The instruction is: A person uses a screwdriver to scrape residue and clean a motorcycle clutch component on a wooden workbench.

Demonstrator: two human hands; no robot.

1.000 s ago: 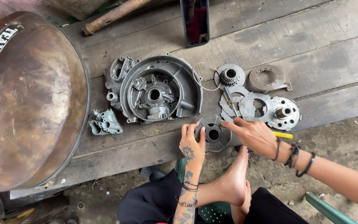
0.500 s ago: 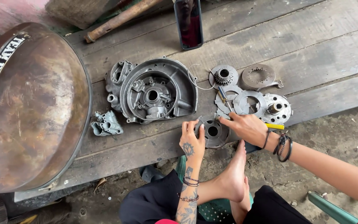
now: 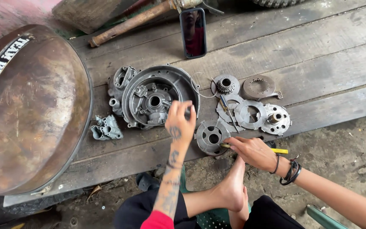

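Dark phone screen (image 3: 192,32) on planks; white-lettered black label (image 3: 1,68) on rusty dome (image 3: 30,114).

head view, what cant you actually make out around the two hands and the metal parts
- Left hand: seen from the back over the round engine cover; whether the fingertips touch or hold anything is hidden by the hand itself.
- Right hand: it covers most of the yellow tool, so the grip and the tip are unclear.
- Round slotted plate: its near edge is partly hidden by the right hand.
- Phone: dark screen, only a blurred reflection.
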